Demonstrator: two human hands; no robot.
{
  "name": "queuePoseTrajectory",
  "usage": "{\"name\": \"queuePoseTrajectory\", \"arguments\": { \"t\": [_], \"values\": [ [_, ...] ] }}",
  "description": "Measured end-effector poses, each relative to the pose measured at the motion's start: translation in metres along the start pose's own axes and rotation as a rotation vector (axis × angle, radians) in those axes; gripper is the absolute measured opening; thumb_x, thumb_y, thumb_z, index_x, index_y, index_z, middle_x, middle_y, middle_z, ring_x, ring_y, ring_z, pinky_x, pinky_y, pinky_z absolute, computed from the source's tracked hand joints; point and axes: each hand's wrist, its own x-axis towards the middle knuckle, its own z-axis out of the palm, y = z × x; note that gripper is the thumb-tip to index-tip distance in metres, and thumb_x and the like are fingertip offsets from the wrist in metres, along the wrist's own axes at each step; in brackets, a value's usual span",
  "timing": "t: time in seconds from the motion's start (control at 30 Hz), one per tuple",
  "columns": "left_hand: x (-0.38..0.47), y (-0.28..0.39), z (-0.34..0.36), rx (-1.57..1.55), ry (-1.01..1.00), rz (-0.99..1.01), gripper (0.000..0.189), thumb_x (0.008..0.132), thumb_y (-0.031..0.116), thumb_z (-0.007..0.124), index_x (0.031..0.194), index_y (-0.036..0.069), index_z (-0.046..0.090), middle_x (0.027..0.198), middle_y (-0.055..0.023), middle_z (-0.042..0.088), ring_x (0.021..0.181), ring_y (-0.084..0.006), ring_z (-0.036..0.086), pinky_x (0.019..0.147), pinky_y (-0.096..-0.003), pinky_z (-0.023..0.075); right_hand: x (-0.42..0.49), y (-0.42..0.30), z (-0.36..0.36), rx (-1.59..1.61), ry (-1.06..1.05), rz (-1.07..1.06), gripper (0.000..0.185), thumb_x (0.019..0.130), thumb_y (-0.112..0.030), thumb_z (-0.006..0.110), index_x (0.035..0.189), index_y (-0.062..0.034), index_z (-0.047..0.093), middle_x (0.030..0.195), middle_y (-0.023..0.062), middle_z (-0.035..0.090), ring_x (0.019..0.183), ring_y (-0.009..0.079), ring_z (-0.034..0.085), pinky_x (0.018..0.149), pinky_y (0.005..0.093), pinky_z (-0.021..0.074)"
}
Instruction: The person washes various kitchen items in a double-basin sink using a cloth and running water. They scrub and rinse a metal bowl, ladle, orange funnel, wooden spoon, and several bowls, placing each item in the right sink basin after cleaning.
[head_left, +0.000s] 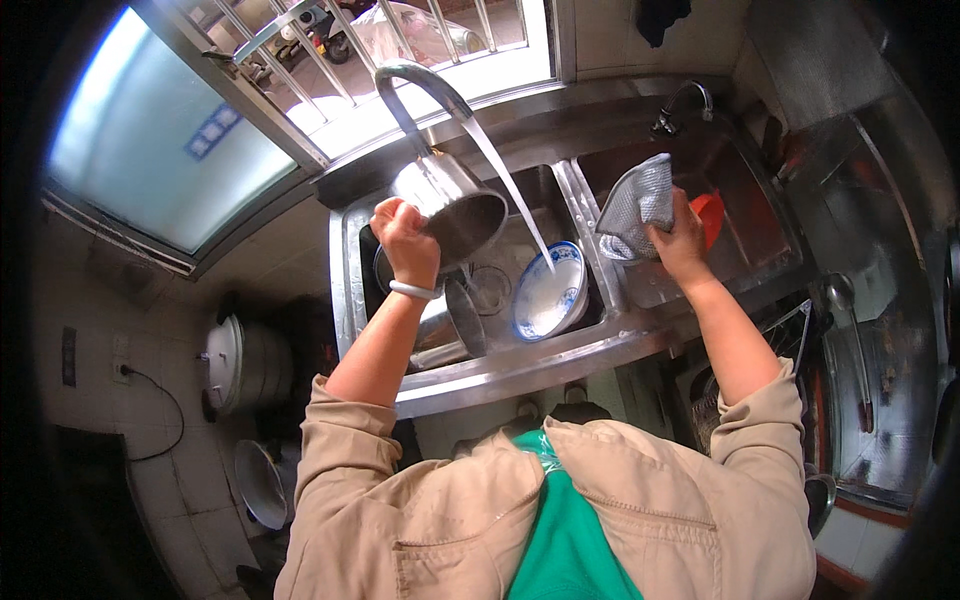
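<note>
My left hand (407, 238) grips a stainless steel pot (442, 180) by its side, the pot tilted with its mouth towards the lower right, above the left sink basin. In my right hand (682, 244) is a grey dishcloth (642, 202), held over the right part of the sink. Water runs from the curved faucet (420, 79) into a blue-and-white bowl (551, 292), which leans in the left basin. Another metal pot (454, 319) lies tipped on its side there, left of the bowl.
A steel divider (592, 232) separates the two basins. Behind my right hand is a red object (707, 214). A second faucet (686, 101) stands at the right basin's back. A barred window is above the sink. A ladle (851, 330) lies on the right; a lidded pot (244, 364) stands at left.
</note>
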Motion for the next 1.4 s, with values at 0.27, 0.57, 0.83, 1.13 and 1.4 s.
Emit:
{"name": "queuePoseTrajectory", "arguments": {
  "t": [0.27, 0.57, 0.83, 1.13, 1.4],
  "values": [
    [-0.037, 0.016, 0.053, -0.776, -0.095, -0.829, 0.024, 0.066, -0.005, 0.048, 0.089, -0.005, 0.057, 0.074, -0.0009, 0.054, 0.064, -0.0068, 0.047, 0.060, -0.0192, 0.0392, 0.008, -0.086, 0.084, 0.132, 0.062, -0.262, 0.047, 0.056, -0.016, 0.072, 0.099, -0.0055, 0.055, 0.097, 0.0133, 0.055, 0.089, 0.0305, 0.052, 0.076, 0.0390, 0.0439],
    [-0.045, 0.028, 0.045, -0.829, -0.163, -0.813, 0.019, 0.057, -0.016, 0.038, 0.066, -0.001, 0.046, 0.088, -0.0131, 0.063, 0.070, -0.0157, 0.057, 0.068, -0.0233, 0.0446, -0.025, -0.080, 0.145, -0.035, -1.302, -0.170, 0.027, 0.081, -0.026, 0.045, 0.095, -0.0101, 0.062, 0.098, 0.0059, 0.060, 0.091, 0.0206, 0.054, 0.079, 0.0313, 0.0416],
    [-0.032, 0.029, 0.054, -0.732, -0.743, -1.057, 0.018, 0.049, -0.009, 0.045, 0.059, 0.006, 0.045, 0.056, 0.0002, 0.045, 0.048, -0.0109, 0.040, 0.041, -0.0254, 0.0279, 0.030, -0.054, 0.148, -0.751, -0.627, -1.860, 0.026, 0.080, -0.030, 0.046, 0.094, -0.0191, 0.065, 0.111, -0.0037, 0.053, 0.114, 0.0196, 0.040, 0.101, 0.0463, 0.0213],
    [-0.036, 0.045, 0.066, -0.735, -0.519, -0.965, 0.020, 0.048, -0.011, 0.046, 0.057, 0.006, 0.042, 0.058, 0.0010, 0.044, 0.052, -0.0113, 0.040, 0.046, -0.0231, 0.0305, -0.036, -0.051, 0.176, -0.222, -1.321, 0.062, 0.047, 0.083, -0.033, 0.046, 0.123, -0.0086, 0.047, 0.122, 0.0081, 0.050, 0.114, 0.0209, 0.046, 0.095, 0.0325, 0.0341],
    [-0.045, 0.053, 0.073, -0.733, -0.377, -0.962, 0.015, 0.052, -0.010, 0.046, 0.061, 0.001, 0.049, 0.067, -0.0016, 0.053, 0.057, -0.0114, 0.045, 0.052, -0.0225, 0.0369, -0.014, -0.106, 0.158, -0.643, -0.993, -0.144, 0.043, 0.078, -0.029, 0.053, 0.115, -0.0068, 0.053, 0.122, 0.0129, 0.050, 0.117, 0.0232, 0.044, 0.088, 0.0429, 0.0388]
  ]
}}
